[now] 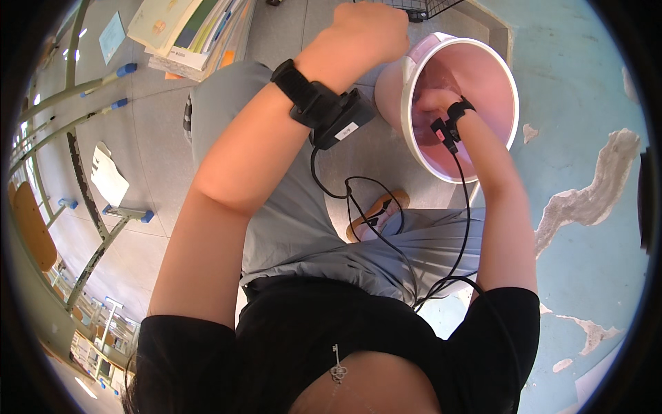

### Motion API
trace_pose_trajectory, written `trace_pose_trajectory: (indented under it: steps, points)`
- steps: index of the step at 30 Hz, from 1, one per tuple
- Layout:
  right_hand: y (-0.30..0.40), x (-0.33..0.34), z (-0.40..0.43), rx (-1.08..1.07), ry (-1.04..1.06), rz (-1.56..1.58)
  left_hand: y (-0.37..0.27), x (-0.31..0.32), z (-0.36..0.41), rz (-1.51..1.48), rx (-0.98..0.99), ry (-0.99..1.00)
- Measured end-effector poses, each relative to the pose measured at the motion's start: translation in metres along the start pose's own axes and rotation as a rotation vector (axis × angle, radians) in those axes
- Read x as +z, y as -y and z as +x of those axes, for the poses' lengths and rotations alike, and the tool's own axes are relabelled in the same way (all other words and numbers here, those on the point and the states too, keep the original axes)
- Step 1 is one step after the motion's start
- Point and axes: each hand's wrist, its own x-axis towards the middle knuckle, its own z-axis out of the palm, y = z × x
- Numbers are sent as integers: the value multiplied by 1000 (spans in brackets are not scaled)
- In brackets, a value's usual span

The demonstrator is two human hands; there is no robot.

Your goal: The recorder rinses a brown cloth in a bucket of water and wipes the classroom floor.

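Note:
A pink plastic bucket with a white rim stands on the floor ahead of me, beside the wall. My right hand reaches down inside it; its fingers are mostly hidden, and I cannot tell whether they hold anything. Darker, see-through patches near that hand are too unclear to name. Bent over at the wrist, my left hand is outside the bucket, to its upper left. Its fingers are turned away from view. Just past it sits a black wire mesh basket, partly cut off; contact between them cannot be told.
Black cables run from both wrist-worn devices across my lap. Stacked books and papers lie left of my knee. Metal desk legs and a torn paper sheet are farther left. A peeling blue wall borders the right.

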Motion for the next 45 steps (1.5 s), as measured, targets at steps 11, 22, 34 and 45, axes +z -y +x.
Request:
trace_pose_trajectory:
  steps: [11,22,34,45]
  points:
    - [61,-16,-151,-206,202,-207,27,22,12,28,-10,28]
    - [21,-71,-70,-450,-363,-287,12,13,5,173,-54,200]
    - [45,16,-44,-175,-22,728,16,10,-8,196,3,163]
    - [36,33,-38,195,273,345,6,11,-1,175,38,198]
